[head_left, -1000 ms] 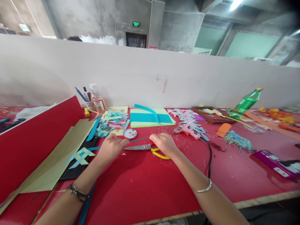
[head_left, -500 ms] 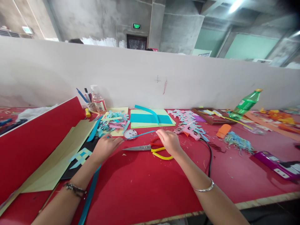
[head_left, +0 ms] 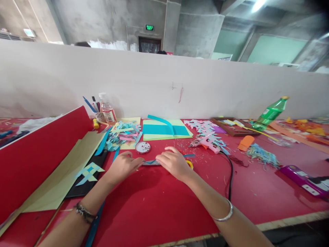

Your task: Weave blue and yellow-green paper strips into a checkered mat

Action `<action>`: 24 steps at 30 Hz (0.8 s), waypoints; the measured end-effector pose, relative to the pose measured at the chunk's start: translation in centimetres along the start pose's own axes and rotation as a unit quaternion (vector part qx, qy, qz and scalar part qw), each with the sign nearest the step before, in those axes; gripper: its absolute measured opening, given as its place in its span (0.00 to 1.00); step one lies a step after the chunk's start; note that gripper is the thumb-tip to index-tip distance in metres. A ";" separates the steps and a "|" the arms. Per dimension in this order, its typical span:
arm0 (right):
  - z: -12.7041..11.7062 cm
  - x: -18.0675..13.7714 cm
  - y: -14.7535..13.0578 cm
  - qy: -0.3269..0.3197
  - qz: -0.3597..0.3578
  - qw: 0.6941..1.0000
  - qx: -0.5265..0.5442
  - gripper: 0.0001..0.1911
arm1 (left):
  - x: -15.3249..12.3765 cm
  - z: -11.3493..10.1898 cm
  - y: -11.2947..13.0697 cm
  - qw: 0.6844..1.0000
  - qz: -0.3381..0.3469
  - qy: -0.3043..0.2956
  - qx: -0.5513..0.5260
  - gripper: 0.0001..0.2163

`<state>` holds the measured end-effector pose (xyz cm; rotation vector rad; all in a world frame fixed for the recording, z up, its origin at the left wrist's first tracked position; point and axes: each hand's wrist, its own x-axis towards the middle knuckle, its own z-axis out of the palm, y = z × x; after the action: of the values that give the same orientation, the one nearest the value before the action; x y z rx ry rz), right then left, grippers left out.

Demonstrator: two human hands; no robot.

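My left hand (head_left: 125, 166) and my right hand (head_left: 174, 164) are close together above the table, fingers pinched on a narrow blue paper strip (head_left: 189, 155). A short stretch of it shows between them, and its far end sticks out past my right hand. Under the hands lie scissors (head_left: 189, 164); my right hand covers most of their red and yellow handles, and part of the blade shows between the hands. A small round white lid (head_left: 143, 147) with dark specks is just beyond. A woven blue and yellow paper piece (head_left: 89, 171) rests left of my left hand.
Cut paper strips (head_left: 124, 133) are heaped behind the lid, beside stacked yellow and blue sheets (head_left: 164, 130). A pink glue gun (head_left: 209, 142) with a black cord lies to the right, with a green bottle (head_left: 271, 113) and a purple power strip (head_left: 303, 180) farther right.
My right hand has moved left and my left hand slightly right, so they are closer together. Less of the strip shows between them, and the right hand covers more of the scissors.
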<state>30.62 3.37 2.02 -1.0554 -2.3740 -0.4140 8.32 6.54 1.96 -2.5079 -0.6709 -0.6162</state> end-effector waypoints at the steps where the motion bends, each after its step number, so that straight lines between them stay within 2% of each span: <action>1: 0.1 0.0 -0.1 -0.007 -0.003 1.000 0.020 0.15 | 0.0 -0.1 0.0 1.000 -0.008 0.002 -0.011 0.15; 4: 0.2 -0.4 0.2 -0.009 0.027 0.998 0.054 0.16 | -0.3 -0.2 -0.8 0.997 -0.059 0.007 -0.050 0.15; 6: 0.2 -0.6 0.6 -0.002 0.063 0.994 0.084 0.15 | -0.6 -0.2 -1.4 0.987 -0.116 0.012 -0.115 0.15; 8: 0.2 -0.7 0.8 0.024 0.128 0.979 0.157 0.14 | -0.8 -0.2 -1.9 0.954 -0.191 0.004 -0.232 0.16; 9: 0.1 -0.7 0.7 0.041 0.170 0.961 0.213 0.14 | -0.9 -0.2 -2.1 0.925 -0.233 0.002 -0.300 0.17; 11: 0.0 -0.6 0.3 0.061 0.248 0.899 0.356 0.15 | -1.0 -0.1 -2.1 0.854 -0.313 0.017 -0.416 0.19; 13: 0.1 -0.4 -0.3 0.041 0.284 0.817 0.500 0.15 | -1.0 0.2 -2.1 0.791 -0.369 0.059 -0.485 0.21; 15: 0.3 -0.2 -1.1 -0.019 0.278 0.739 0.613 0.15 | -0.9 0.5 -2.0 0.748 -0.394 0.100 -0.525 0.21; 18: 0.9 -0.2 -2.0 -0.114 0.247 0.644 0.715 0.12 | -0.7 1.0 -2.1 0.706 -0.407 0.164 -0.556 0.18; 21: 1.5 -0.3 -2.6 -0.182 0.216 0.571 0.771 0.10 | -0.5 1.2 -2.3 0.681 -0.411 0.192 -0.575 0.16; 22: 1.6 -0.4 -2.6 -0.199 0.208 0.553 0.782 0.10 | -0.4 1.2 -2.3 0.665 -0.417 0.193 -0.589 0.16; 24: 1.7 -0.5 -2.8 -0.231 0.198 0.528 0.793 0.11 | -0.4 1.1 -2.1 0.613 -0.435 0.197 -0.629 0.15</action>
<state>28.29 2.04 0.18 -0.5725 -1.5181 2.0267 7.19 8.67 1.57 -2.6350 -1.7020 -2.7084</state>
